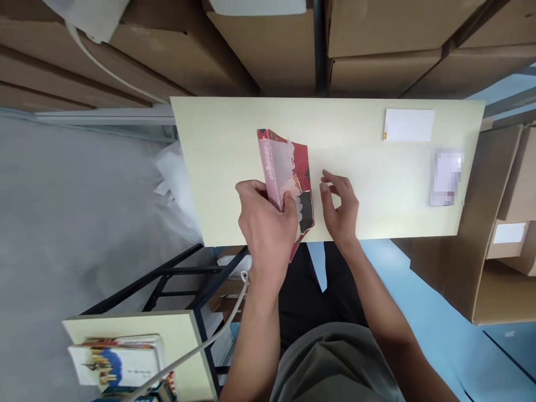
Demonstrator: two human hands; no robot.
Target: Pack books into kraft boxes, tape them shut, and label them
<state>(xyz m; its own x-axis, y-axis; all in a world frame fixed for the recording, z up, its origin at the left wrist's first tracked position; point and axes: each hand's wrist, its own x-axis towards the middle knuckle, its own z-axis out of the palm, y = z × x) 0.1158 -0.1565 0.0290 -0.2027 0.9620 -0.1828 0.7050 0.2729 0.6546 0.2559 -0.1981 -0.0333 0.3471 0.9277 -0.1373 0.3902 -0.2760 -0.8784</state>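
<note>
My left hand (268, 223) is closed around a thick book (302, 162) with a pink spine and a red, white and black patterned cover. The thumb presses on the cover while the other fingers wrap behind the spine. The book is tilted above the table (226, 145), its lower corner reaching past the near edge. Just to the right of it, my right hand (341, 206) hovers with bent fingers, thumb and index tips slightly apart. Nothing shows between them, and the hand does not touch the book.
On the table's right side lie a white card (408, 124) and a pale, blurred-out item (446, 177). Cardboard boxes (385, 28) line the far edge. An opened carton (498, 184) stands at right. Lower left, a small shelf (180, 329) carries stacked books (121, 363), with a white cable (188, 354) crossing it.
</note>
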